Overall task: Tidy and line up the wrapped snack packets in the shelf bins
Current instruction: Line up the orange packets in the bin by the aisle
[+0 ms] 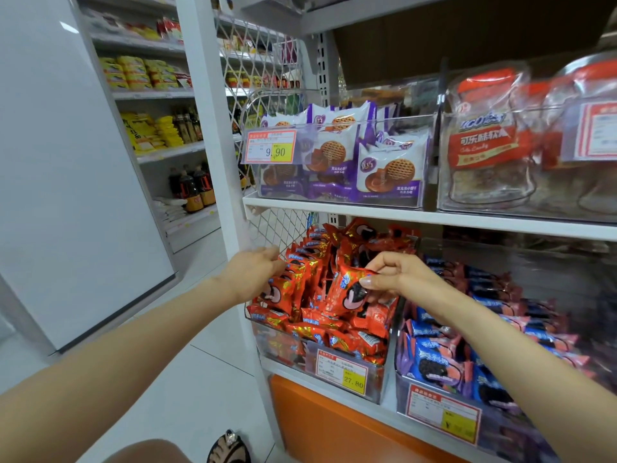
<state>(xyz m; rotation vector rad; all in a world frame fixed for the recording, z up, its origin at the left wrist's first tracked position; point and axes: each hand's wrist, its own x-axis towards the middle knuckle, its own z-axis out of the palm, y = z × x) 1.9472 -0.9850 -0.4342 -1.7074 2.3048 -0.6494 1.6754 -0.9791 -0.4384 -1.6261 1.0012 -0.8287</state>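
The red packet (pixel 349 290) is held just above the heap in the clear bin (pixel 379 382) on the lower shelf. It faces the camera and is tilted, with its long axis on a diagonal – the upper end right, the lower end left. The right hand (pixel 400 277) pinches the packet's upper right edge between thumb and forefinger, other fingers curled. The left hand (pixel 252 272) reaches to the bin's left side – its fingertips meet the upright row (pixel 300 262) of red packets; whether they grip one cannot be told. Blue packets (pixel 434 362) fill the next bin to the right.
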